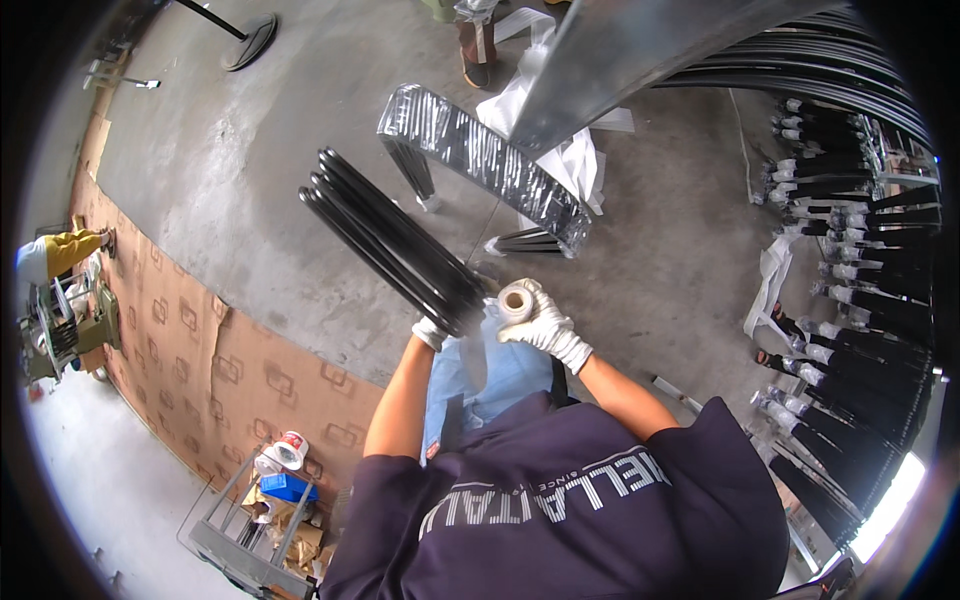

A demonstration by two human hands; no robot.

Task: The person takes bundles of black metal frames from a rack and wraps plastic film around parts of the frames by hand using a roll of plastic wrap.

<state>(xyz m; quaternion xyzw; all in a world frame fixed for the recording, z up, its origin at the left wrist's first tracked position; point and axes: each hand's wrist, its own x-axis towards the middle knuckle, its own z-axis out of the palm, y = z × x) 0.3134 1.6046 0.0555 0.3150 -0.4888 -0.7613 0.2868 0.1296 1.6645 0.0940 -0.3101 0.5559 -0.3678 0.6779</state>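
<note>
A bundle of several long black tubes (395, 235) slants from my waist toward the upper left, its near end smeared by motion. My left hand (430, 333), in a white glove, is closed at the near end of the tubes; its fingers are mostly hidden behind them. Beside that end, my gloved right hand (558, 338) grips a small roll of wrapping film (516, 303) with a cardboard core. Pale, translucent film (473, 360) seems to hang below the tubes. Just beyond stands a support of black bars wrapped in clear film (480, 150).
A grey metal beam (610, 65) juts in at the upper right, near white wrapping sheets (575, 170). Many black bars with wrapped ends (850, 240) fill the right side. Brown cardboard (200, 320) covers floor at left, beside a cart (235, 545). Two people stand farther off.
</note>
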